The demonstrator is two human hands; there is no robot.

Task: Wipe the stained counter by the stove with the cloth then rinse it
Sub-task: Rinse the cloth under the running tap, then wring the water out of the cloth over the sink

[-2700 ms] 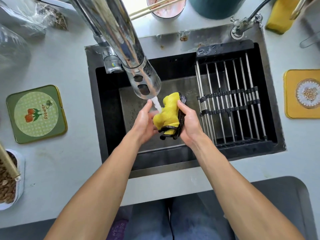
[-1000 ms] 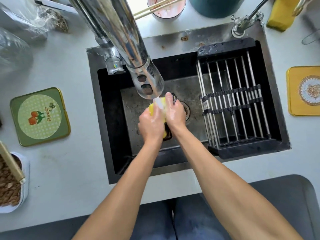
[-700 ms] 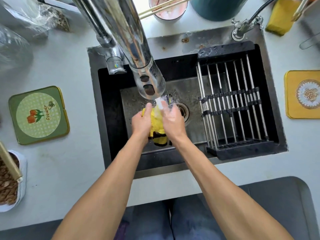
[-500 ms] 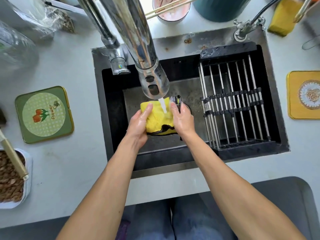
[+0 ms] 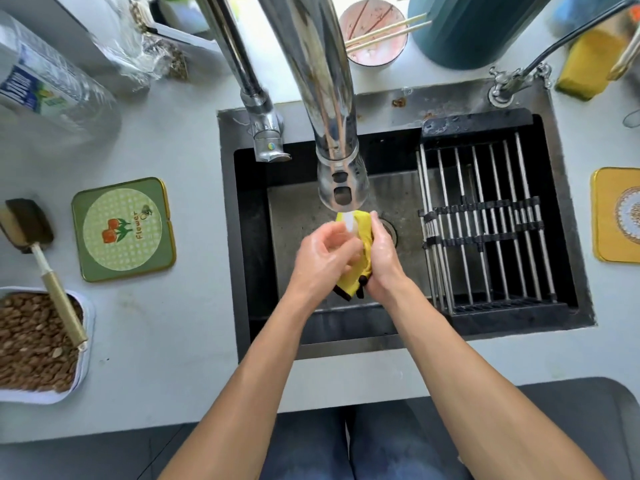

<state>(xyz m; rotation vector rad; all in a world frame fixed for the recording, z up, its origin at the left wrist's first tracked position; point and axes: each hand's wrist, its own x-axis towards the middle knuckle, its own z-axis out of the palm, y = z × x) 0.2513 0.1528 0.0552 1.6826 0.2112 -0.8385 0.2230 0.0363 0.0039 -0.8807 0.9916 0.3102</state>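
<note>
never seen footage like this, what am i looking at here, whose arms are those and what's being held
There is no machine here: a camera worn on a person's head looks down at their own two arms. Over a dark sink, the left hand and right hand each keep a grip on a yellow cloth under water running from the tall steel tap. A wire rack sits in the sink's right side. On the grey counter lie a green coaster and a tray of brown bits.

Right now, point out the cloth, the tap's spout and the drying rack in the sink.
cloth (image 5: 354, 277), head view, on its yellow lower fold between the hands.
tap's spout (image 5: 343, 183), head view, on the chrome nozzle end.
drying rack (image 5: 485, 216), head view, on its black crossbar.
</note>
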